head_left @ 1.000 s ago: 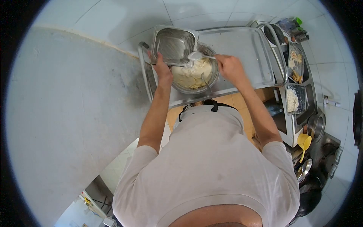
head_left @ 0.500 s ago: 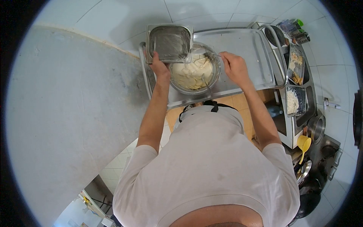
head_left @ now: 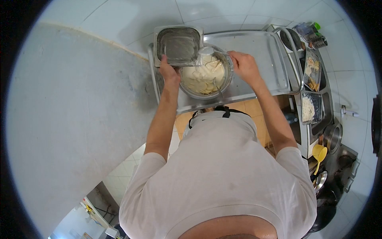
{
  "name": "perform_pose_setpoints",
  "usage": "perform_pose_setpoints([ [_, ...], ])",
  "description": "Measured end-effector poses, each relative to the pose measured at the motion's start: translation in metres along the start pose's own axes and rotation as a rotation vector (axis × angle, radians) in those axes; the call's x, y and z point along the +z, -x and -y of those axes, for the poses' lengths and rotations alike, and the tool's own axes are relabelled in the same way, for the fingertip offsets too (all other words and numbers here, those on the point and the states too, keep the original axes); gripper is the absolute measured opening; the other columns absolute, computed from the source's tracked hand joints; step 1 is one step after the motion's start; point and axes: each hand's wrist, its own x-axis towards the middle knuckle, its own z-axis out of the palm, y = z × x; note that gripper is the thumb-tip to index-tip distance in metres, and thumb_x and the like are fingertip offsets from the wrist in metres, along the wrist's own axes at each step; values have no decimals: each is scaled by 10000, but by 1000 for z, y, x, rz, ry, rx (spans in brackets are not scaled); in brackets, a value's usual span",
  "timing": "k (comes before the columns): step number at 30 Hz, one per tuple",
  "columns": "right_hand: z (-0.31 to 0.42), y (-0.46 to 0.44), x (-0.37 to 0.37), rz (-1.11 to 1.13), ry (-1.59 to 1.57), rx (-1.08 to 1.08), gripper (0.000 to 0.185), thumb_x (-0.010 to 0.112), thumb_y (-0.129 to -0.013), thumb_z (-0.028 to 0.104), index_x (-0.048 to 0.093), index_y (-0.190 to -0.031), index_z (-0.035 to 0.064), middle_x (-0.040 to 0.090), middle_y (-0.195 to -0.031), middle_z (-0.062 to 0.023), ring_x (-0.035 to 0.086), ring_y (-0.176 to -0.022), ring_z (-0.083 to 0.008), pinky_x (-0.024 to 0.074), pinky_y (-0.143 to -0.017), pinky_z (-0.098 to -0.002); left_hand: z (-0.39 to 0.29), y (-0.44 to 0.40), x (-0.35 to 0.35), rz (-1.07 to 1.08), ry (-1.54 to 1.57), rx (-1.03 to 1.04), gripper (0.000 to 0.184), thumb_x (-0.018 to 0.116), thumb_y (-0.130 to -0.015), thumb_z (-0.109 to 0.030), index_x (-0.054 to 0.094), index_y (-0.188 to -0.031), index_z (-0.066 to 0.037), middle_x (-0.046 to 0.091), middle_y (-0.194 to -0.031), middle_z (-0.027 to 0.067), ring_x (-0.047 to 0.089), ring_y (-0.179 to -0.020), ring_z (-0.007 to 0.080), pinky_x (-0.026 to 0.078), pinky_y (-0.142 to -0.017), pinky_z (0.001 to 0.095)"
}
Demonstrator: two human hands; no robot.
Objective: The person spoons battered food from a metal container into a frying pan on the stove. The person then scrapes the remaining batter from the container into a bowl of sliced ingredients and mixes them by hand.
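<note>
My left hand [head_left: 169,73] grips the near edge of a metal pan [head_left: 179,46], its thumb over the rim. Only a thin pale residue shows inside the pan, which is held over the left part of a round metal bowl [head_left: 230,75]. Pale creamy food with slices [head_left: 203,77] lies in the bowl, and a utensil handle [head_left: 217,87] sticks out of it. Closed round the handle of a spoon [head_left: 207,51] is my right hand [head_left: 243,67], at the bowl's upper right. The spoon's head is beside the pan's right edge.
The bowl stands on a metal cart [head_left: 254,51] with raised handles. At the right, a sink [head_left: 327,104] holds two food trays, with a pot [head_left: 333,137] and a yellow ladle [head_left: 319,153] nearby. A grey panel [head_left: 79,111] fills the left side.
The pan has shifted slightly left and up with my left hand and turned straighter. My right hand moved a little right, then back slightly, with the spoon.
</note>
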Motion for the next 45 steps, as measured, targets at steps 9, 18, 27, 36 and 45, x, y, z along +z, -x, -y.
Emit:
perform_pose_setpoints([
  [9,8,34,3,72,35,-95,179,561,-887,101,685,-1015,81,681,-838,-161,659,-743,-373,524,-644,-476,2,-16,-10,-72,61,-15,439,543,-992,-286,463,-1382,-100,562,-1293,126,578,-1154,297,546,-857,502],
  [18,27,-1,-33,-129,9,37,178,559,-932,119,675,-1059,74,612,-803,-146,604,-694,-367,482,-620,-457,-1,-4,-3,-2,18,-70,450,459,-1019,-325,461,-1372,-45,561,-1288,146,588,-1142,316,555,-870,502],
  [27,24,-10,-25,-180,14,16,179,562,-934,110,689,-1059,94,565,-768,-134,579,-681,-344,465,-613,-432,-2,-1,1,59,-16,-135,472,411,-1028,-349,456,-1364,-21,580,-1258,172,629,-1078,324,591,-796,470],
  [36,24,-11,-30,-128,39,44,178,582,-923,133,703,-1053,129,571,-769,-111,600,-688,-328,490,-615,-424,-8,4,5,29,-55,-146,454,409,-1024,-336,474,-1346,-23,599,-1233,168,637,-1063,317,591,-788,468],
  [45,22,-12,-32,-124,64,-22,170,601,-908,137,713,-1035,148,571,-750,-87,601,-673,-313,489,-602,-415,-12,2,6,37,-84,-140,456,402,-1025,-325,476,-1332,4,591,-1231,184,643,-1033,318,590,-782,472],
])
